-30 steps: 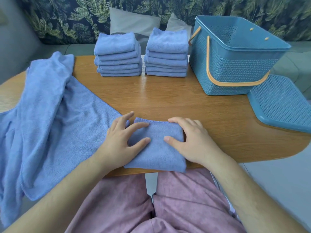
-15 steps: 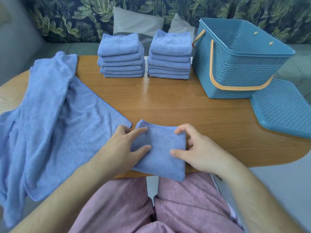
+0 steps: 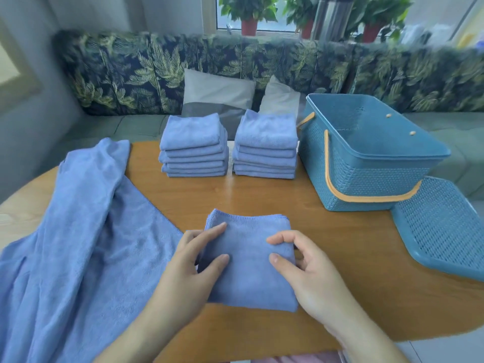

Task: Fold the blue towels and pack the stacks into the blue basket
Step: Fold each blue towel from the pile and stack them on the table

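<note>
Grip's shifted outward on the folded towel [image 3: 248, 265]: left hand [image 3: 193, 268] pinches its left edge, right hand [image 3: 306, 271] pinches the right edge, blue basket [image 3: 366, 184] well apart.

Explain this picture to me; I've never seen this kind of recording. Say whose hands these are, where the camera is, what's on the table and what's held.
No machine here: a person works bare-handed, and one camera worn on the head looks down. On the wooden table stand two stacks of folded towels and an open blue basket, with a matching lid beside it and unfolded towels at the left. The left hand and right hand hold one folded towel by its side edges.
</note>
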A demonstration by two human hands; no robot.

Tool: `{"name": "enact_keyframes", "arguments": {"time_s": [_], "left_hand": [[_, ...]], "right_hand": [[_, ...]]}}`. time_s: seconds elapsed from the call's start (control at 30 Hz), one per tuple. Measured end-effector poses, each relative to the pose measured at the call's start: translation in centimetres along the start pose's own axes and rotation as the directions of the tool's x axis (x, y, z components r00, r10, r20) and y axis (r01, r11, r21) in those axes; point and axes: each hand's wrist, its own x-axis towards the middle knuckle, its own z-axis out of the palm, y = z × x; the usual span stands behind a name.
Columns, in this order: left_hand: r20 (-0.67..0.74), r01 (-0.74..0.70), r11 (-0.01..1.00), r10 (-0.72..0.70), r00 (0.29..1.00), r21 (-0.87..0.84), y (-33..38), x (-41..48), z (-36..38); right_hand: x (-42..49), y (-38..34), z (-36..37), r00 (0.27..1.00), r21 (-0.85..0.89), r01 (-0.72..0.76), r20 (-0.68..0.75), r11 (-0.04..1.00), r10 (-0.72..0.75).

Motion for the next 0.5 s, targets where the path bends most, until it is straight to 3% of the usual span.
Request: {"name": "enact_keyframes", "arguments": {"time_s": [0.17, 0.27, 0.5], "left_hand": [[-0.021, -0.073, 0.997, 0.072, 0.997, -0.005, 4.9, 7.2, -2.1], [-0.089, -0.02, 1.0, 0.021, 0.996, 0.01, 7.3, 13.2, -4.3], [-0.263, -0.001, 0.996, 0.025, 0.964, 0.091, 7.9, 26.9, -11.0]], "right_hand": [[7.1, -5.6, -1.0, 0.992, -0.03, 0.107, -0.068, 0.994, -0.109], [12.7, -9.3, -0.8, 0.985, -0.097, 0.14, -0.09, 0.985, -0.149], [27.0, -16.5, 3.8, 0.986, -0.104, 0.168, -0.002, 0.98, -0.169]]}}
